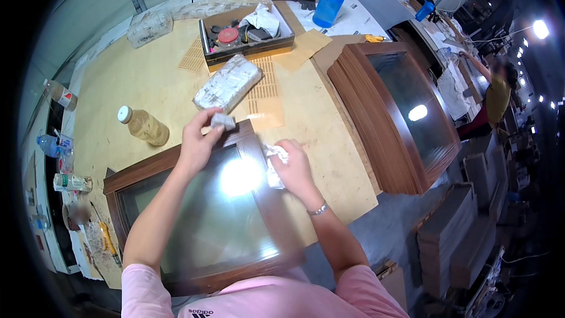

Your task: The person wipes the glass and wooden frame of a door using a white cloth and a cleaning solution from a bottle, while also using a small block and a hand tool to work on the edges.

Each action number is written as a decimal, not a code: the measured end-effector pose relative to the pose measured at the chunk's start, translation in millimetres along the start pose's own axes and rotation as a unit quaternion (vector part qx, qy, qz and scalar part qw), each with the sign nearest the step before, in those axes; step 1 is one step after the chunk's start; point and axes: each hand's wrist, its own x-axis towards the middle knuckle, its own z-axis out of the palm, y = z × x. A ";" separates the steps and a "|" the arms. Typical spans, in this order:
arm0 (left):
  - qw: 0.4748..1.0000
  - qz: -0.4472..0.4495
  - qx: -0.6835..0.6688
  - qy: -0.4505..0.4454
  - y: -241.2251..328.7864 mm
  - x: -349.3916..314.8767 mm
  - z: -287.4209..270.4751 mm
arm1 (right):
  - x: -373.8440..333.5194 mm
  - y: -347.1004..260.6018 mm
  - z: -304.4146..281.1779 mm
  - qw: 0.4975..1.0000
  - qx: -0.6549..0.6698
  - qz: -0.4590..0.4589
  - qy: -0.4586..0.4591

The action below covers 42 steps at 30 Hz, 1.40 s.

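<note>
A brown wood-grain frame with a glass pane lies on the table in front of me. At its far right corner, my left hand pinches a small grey block against the frame's edge. My right hand is closed on a crumpled white cloth, just beyond the frame's right side. Past the left hand lies a flat block wrapped in whitish, stained material. A capped bottle of cloudy tan liquid stands to the left of that hand.
Stacked brown glazed frames stand at the right. Farther back are an open box of odds and ends and a blue water bottle. Several bottles line the left edge, near a yellow-handled tool. Another person works at the far right.
</note>
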 end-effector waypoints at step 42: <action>0.971 -0.034 0.107 0.210 -40.4 -5.8 -68.8 | -57.4 -70.1 -14.6 0.984 -0.119 -0.039 -0.124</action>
